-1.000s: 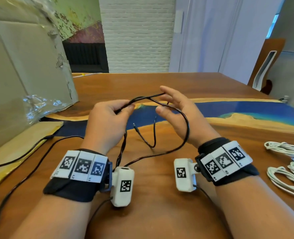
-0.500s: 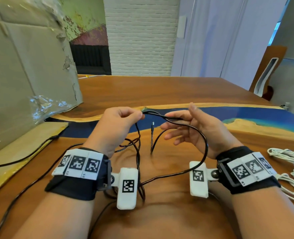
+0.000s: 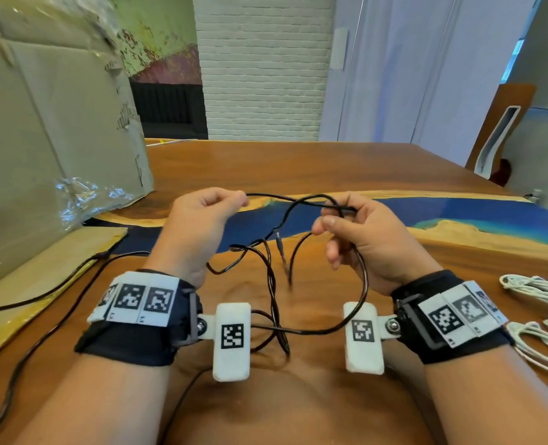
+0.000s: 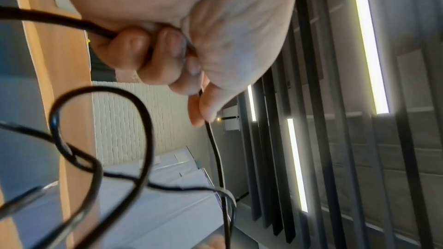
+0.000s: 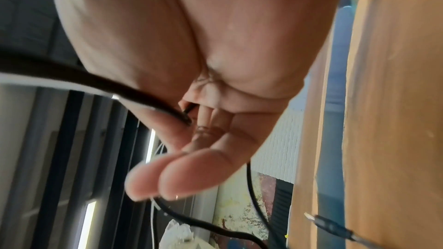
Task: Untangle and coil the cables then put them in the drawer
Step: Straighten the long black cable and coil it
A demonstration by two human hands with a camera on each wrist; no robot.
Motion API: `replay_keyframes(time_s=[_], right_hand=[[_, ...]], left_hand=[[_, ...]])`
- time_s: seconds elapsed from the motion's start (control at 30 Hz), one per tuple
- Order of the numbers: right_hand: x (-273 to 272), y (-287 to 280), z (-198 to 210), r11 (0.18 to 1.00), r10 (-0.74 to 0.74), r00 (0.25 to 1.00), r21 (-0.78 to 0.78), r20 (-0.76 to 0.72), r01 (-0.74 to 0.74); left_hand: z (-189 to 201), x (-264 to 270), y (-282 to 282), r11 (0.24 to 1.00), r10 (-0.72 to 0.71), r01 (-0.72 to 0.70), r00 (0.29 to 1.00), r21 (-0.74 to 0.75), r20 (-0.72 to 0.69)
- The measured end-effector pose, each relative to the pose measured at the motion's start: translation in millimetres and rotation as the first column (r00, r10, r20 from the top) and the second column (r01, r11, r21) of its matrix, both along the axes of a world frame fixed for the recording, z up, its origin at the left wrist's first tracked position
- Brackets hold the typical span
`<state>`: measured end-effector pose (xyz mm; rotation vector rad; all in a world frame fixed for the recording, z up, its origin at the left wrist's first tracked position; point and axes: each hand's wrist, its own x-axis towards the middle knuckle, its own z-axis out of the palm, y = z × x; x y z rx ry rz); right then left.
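Observation:
A thin black cable [image 3: 298, 202] stretches between my two hands above the wooden table [image 3: 298, 168]. My left hand [image 3: 234, 200] pinches one stretch of it, fingers curled round it in the left wrist view [image 4: 167, 54]. My right hand [image 3: 333, 220] grips the other stretch near its fingertips; the cable [image 5: 143, 92] runs in between its fingers [image 5: 182, 175]. Twisted loops of the cable [image 3: 271, 284] hang down between my wrists. Its small plug [image 3: 279, 244] dangles free in the middle. No drawer is in view.
White coiled cables [image 3: 536, 287] lie on the table at the right edge. A big cardboard box [image 3: 51, 139] stands at the left, on a flat cardboard sheet [image 3: 41, 271]. Another black cord [image 3: 41, 297] runs across the table at the left.
My hands have drawn apart, so a longer straight stretch of cable spans between them. The hanging loops have dropped lower and spread out.

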<state>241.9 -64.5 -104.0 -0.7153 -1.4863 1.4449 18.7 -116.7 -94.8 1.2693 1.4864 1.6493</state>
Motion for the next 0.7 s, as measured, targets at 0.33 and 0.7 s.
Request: replay_keyframes(time_s=[0.33, 0.7], right_hand=[[15.5, 11.5, -0.8, 0.990, -0.136, 0.989, -0.033, 0.055, 0.138], [1.6, 2.5, -5.2, 0.999, 0.043, 0.980, -0.013, 0.193, -0.041]], left_hand=[[-7.9, -27.5, 9.1, 0.961, 0.255, -0.277, 0.857, 0.017, -0.448], [-0.9, 10.5, -4.0, 0.995, -0.085, 0.102, 0.845, 0.003, -0.528]])
